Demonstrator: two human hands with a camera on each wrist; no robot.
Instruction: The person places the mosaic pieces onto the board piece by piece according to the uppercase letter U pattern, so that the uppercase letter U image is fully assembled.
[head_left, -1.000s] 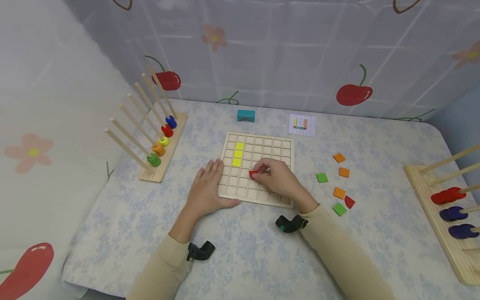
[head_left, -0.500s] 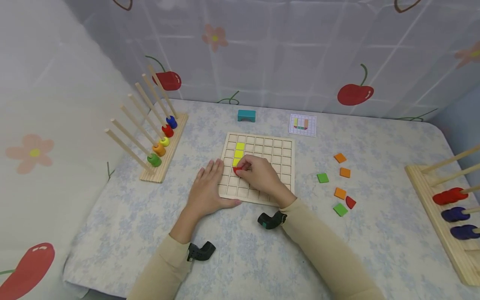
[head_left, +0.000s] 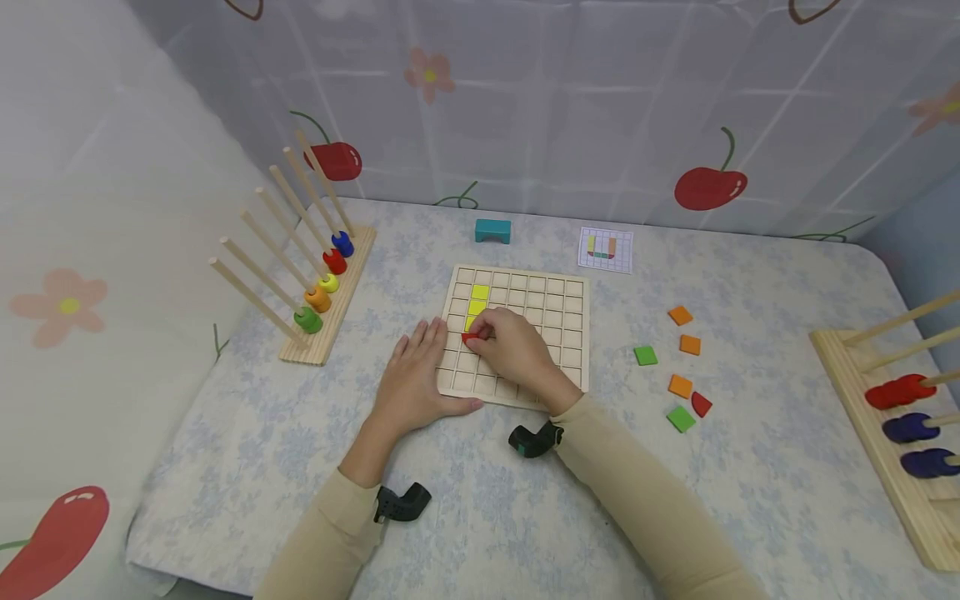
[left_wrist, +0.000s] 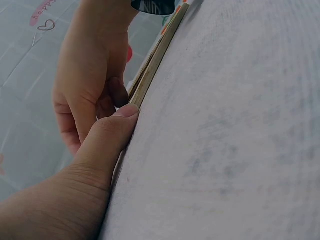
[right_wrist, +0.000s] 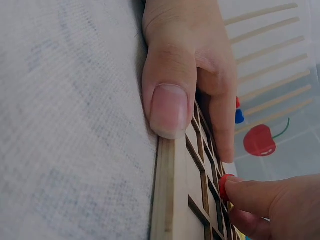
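Observation:
A wooden grid board (head_left: 551, 340) lies in the middle of the table, with yellow square tiles (head_left: 478, 292) set in one column. My right hand (head_left: 513, 343) pinches a small red tile (head_left: 468, 337) between thumb and fingers, just below the lowest yellow tile. The right wrist view shows the same red tile (right_wrist: 224, 188) at the board's cells, partly covered by fingertips. My left hand (head_left: 411, 375) rests along the board's left edge, fingers straight, its thumb against the near edge. In the left wrist view that thumb (left_wrist: 107, 137) touches the board's side.
Right of the board lie orange tiles (head_left: 690, 345), green tiles (head_left: 645, 356) and a red tile (head_left: 701, 404). A pattern card (head_left: 605, 250) and a teal block (head_left: 492, 232) lie behind. Peg racks with coloured beads stand left (head_left: 339, 308) and right (head_left: 862, 417).
My right hand has moved left across the board with the red tile, to the cell under the yellow column. The left hand has stayed in place.

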